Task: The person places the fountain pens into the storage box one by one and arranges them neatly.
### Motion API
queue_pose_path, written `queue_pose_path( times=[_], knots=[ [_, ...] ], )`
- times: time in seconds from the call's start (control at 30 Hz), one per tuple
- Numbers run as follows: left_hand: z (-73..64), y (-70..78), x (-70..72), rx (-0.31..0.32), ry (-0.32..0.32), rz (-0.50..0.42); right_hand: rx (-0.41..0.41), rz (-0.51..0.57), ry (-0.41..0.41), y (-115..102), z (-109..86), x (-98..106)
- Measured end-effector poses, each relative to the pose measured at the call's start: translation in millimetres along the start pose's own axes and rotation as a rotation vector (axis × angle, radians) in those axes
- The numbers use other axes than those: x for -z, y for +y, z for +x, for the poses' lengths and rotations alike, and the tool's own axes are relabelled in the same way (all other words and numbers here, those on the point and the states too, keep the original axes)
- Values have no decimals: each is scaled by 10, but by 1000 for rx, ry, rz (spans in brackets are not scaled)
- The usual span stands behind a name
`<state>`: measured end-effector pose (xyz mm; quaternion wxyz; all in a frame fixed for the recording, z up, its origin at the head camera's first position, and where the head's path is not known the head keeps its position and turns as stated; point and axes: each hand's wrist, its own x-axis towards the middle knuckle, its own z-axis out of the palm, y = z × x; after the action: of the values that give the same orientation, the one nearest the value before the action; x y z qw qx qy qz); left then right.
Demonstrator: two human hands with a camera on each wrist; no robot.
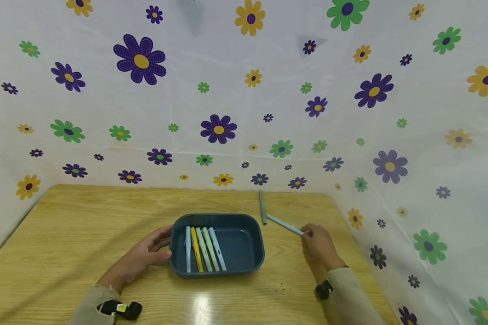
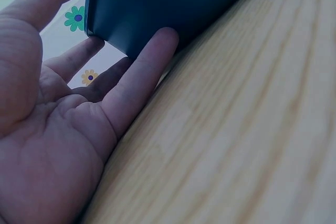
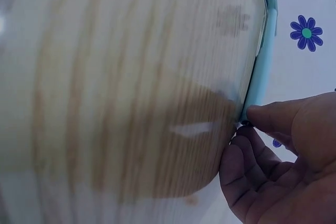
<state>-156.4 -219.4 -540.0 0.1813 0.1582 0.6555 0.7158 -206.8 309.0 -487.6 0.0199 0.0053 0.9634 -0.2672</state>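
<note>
A dark blue rectangular tray [image 1: 244, 248] sits on the table with several pens side by side in its left half: a light blue pen [image 1: 188, 250], a yellow pen [image 1: 196, 250], pale green pens [image 1: 204, 250] and another light blue one. My left hand [image 1: 148, 253] touches the tray's left end, its fairly straight fingers [image 2: 142, 72] and thumb spread against the wall. To the right of the tray, my right hand [image 1: 319, 243] pinches the near end of a light blue pen [image 3: 260, 72] between thumb and fingers. That pen's clip shows in the right wrist view.
A grey-green pen [image 1: 262, 207] lies behind the tray's right corner, close to the far end of the held pen. The wooden table [image 1: 105, 216] is bordered at the back and sides by a white flower-print sheet [image 1: 187, 104].
</note>
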Motion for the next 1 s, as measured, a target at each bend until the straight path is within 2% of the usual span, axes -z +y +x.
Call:
queue_pose_path(
  times=[0.3, 0.47, 0.63, 0.7, 0.8, 0.87, 1.0],
  knots=[
    [-5, -8, -14, 0, 2, 5, 44, -37, -38, 109, -9, 14],
    [6, -9, -16, 2, -10, -5, 128, -59, -68, 158, -10, 39],
    [13, -3, -7, 8, -16, -17, 209, -33, -101, 137, -14, 25],
    [15, 3, -9, 8, -16, -19, 175, -22, -86, 107, -30, 15],
    [20, 5, -13, 4, -22, -20, 50, 14, -34, 43, -76, 6],
    [20, 4, -15, 1, -23, -18, -45, 75, -14, -18, -113, 7],
    [12, 4, -15, -7, -17, -6, -125, 184, -44, -157, -164, -1]
  ],
)
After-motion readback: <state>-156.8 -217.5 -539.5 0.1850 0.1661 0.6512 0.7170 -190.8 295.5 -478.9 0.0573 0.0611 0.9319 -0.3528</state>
